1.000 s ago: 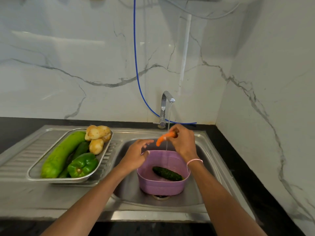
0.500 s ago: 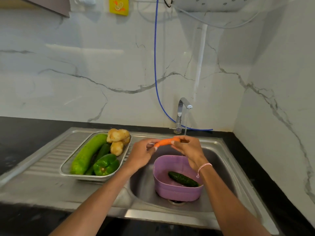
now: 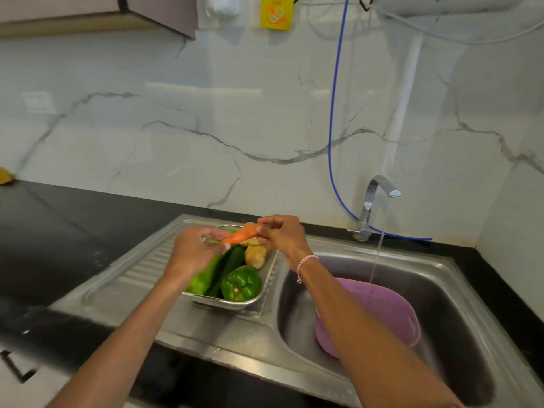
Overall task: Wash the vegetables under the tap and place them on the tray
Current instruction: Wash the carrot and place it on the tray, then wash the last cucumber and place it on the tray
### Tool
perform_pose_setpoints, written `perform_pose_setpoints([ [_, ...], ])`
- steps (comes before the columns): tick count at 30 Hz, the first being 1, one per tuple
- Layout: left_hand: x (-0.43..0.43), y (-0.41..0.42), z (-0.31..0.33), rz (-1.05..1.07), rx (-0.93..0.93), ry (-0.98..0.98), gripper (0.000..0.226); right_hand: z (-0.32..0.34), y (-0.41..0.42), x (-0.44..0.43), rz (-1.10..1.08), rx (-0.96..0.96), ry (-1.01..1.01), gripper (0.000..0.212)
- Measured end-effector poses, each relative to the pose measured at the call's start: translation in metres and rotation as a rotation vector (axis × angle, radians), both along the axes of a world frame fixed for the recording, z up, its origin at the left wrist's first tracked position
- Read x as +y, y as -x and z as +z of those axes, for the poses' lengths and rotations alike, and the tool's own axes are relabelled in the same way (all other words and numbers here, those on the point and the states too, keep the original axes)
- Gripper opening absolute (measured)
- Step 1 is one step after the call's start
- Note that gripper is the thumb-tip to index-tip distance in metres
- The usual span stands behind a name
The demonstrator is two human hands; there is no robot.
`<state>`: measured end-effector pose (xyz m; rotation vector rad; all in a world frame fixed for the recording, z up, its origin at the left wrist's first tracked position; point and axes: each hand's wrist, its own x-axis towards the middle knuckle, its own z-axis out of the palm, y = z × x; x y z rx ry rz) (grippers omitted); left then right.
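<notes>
An orange carrot (image 3: 240,235) hangs level above the steel tray (image 3: 247,301) on the drainboard. My right hand (image 3: 282,235) pinches its right end and my left hand (image 3: 192,253) holds its left tip. In the tray lie a long green gourd (image 3: 203,278), a dark cucumber (image 3: 228,267), a green bell pepper (image 3: 240,284) and potatoes (image 3: 256,256). A purple tub (image 3: 391,310) stands in the sink basin (image 3: 447,290), my right forearm hiding most of its inside. Water runs from the tap (image 3: 375,198) into the tub.
A blue hose (image 3: 332,136) hangs down the marble wall to the tap base. Black countertop (image 3: 73,231) stretches to the left. A side wall closes in on the right of the sink. A cupboard corner (image 3: 164,16) hangs at the upper left.
Both hands carried the carrot left, from under the running water above the tub to over the tray. My left hand took hold of its tip. The view swung left.
</notes>
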<state>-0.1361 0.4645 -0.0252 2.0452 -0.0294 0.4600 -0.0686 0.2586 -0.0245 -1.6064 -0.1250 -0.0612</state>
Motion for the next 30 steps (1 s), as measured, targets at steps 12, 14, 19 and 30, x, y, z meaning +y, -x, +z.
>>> perform_pose_setpoints([
  [12, 0.014, 0.016, -0.044, 0.117, 0.093, -0.422, 0.016, -0.040, -0.015, 0.055, 0.173, 0.058, 0.377, 0.022],
  [14, 0.013, 0.017, -0.043, 0.117, 0.078, -0.438, 0.015, -0.038, -0.010, 0.046, 0.166, 0.070, 0.265, 0.018],
  [19, -0.014, 0.025, -0.026, 0.297, -0.121, -0.570, 0.016, -0.033, -0.001, -0.002, 0.095, 0.046, 0.169, 0.031],
  [30, -0.199, -0.018, -0.051, -0.250, -0.014, -0.520, 0.020, -0.085, 0.025, -0.193, -0.171, 0.158, 0.643, 0.024],
])
